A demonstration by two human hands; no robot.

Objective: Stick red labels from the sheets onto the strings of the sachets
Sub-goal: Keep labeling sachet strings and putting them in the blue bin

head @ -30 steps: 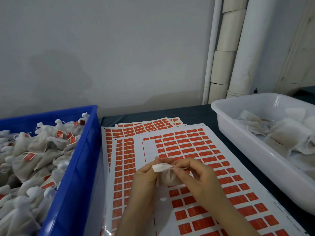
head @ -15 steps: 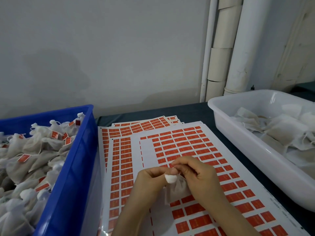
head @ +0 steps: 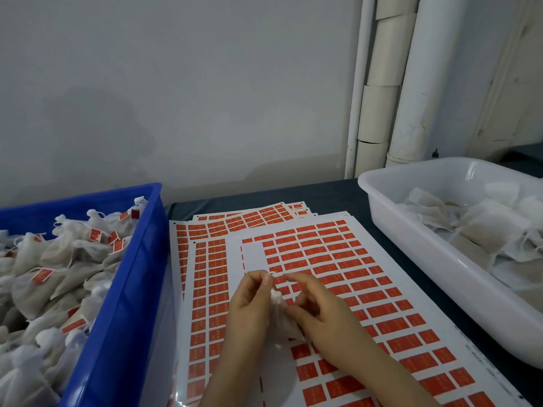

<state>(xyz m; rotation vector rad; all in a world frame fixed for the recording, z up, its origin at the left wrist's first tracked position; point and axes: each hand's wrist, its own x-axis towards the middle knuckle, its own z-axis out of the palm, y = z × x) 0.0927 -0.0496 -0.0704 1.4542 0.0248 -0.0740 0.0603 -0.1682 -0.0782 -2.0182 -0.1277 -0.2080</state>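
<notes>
Holding the small white mesh sachet between both hands, I have it just above the top white sheet of red rectangular labels, near the middle of the dark desk. The left hand pinches the gathered neck with curled fingers. The right hand grips the body, forefinger stretched toward a label row. The string is too fine to make out.

Risk: a peeled label may fold onto itself, or catch the mesh instead of the string, if the neck pinch slackens. Risk: the fanned sheets underneath may slide under pressure.

To the left stands the blue plastic crate of labelled sachets. To the right stands the white plastic tub of unlabelled ones. Neither blocks the hands.
</notes>
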